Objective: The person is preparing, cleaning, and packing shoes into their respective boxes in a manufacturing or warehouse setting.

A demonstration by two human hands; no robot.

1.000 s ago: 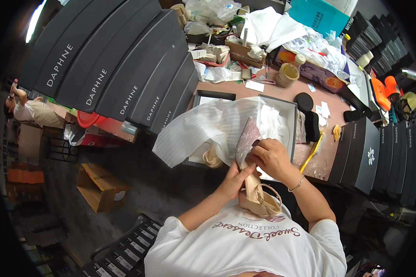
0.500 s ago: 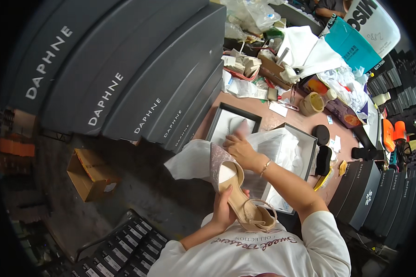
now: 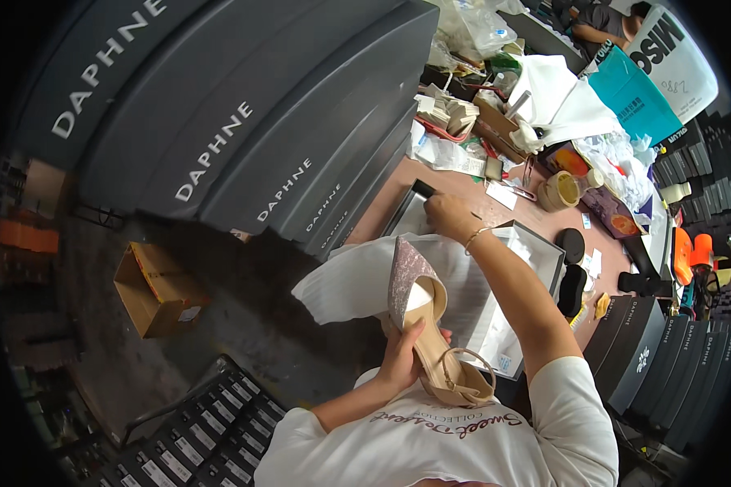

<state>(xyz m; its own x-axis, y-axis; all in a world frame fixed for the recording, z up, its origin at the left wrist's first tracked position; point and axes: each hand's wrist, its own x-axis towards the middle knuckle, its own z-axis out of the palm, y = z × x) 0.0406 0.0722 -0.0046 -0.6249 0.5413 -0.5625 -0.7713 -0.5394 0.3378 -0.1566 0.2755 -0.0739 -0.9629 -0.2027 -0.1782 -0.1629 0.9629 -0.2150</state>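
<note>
Here I am gripping a glittery pointed shoe (image 3: pixel 427 329) in my left hand (image 3: pixel 400 357), fingers clenched round its sole just above the white tissue paper (image 3: pixel 357 280), while my right hand (image 3: pixel 447 215) is pinching the far rim of the open box (image 3: pixel 544 252) on the table (image 3: pixel 463 183).

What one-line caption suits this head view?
Left hand holds a glittery heeled shoe while right hand touches an open shoebox.
</note>
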